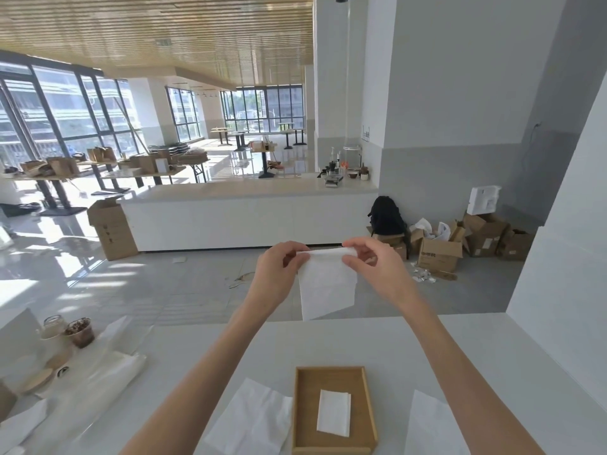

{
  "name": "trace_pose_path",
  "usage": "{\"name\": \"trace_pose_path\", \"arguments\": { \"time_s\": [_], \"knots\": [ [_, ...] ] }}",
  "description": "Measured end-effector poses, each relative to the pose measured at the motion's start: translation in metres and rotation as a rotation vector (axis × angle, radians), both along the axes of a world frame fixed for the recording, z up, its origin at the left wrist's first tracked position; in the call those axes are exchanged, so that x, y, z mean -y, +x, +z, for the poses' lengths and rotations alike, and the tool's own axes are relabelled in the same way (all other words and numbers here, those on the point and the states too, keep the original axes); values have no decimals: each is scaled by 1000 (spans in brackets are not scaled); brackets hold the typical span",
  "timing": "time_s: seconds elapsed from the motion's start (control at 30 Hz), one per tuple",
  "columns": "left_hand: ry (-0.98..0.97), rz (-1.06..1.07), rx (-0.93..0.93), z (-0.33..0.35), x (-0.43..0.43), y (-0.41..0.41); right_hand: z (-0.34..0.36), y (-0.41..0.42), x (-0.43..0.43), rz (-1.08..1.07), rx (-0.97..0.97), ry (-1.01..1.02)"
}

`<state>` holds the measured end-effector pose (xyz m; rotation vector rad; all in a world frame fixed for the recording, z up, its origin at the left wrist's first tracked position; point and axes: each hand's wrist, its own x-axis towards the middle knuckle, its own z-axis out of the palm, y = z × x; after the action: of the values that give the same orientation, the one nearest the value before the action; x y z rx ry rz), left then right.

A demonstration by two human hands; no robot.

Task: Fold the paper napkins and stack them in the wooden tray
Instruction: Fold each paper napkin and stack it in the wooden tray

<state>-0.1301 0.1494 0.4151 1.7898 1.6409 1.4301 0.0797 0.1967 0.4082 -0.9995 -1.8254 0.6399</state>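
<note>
Nearest, wooden tray holding one folded napkin; two flat napkins beside, apparently unfolded. Above, left hand and right hand pinching held napkin, mid-fold.

Your two forearms are bare from the bottom edge up to the wrists, with no sleeve, watch, ring or glove on them. Your left hand and right hand show short, unpainted nails.
</note>
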Motion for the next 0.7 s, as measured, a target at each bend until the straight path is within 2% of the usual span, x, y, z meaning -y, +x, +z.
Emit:
{"name": "trace_pose_path", "arguments": {
  "time_s": [0.13, 0.2, 0.33, 0.43, 0.53, 0.6, 0.7],
  "knots": [
    [29, -3, -86, 3, -1, 0, 2, -3, -3, -16, 48, -2],
    [52, -11, -51, 4, 0, 2, 4, -6, -1, 31, 10, -56],
    [6, -89, 163, 6, 2, 2, 8, -8, 1, 94, -116, -112],
    [-115, -264, 400, 4, 6, -2, 11, -7, 1, 130, -216, -156],
    [-198, -398, 489, -8, 8, 1, 9, -6, 4, 122, -239, -219],
    [-203, -397, 559, -16, 8, 4, 4, -3, 5, 135, -272, -294],
    [-154, -356, 622, -21, 6, 3, -6, 2, 13, 306, -226, -458]
  ]
}}
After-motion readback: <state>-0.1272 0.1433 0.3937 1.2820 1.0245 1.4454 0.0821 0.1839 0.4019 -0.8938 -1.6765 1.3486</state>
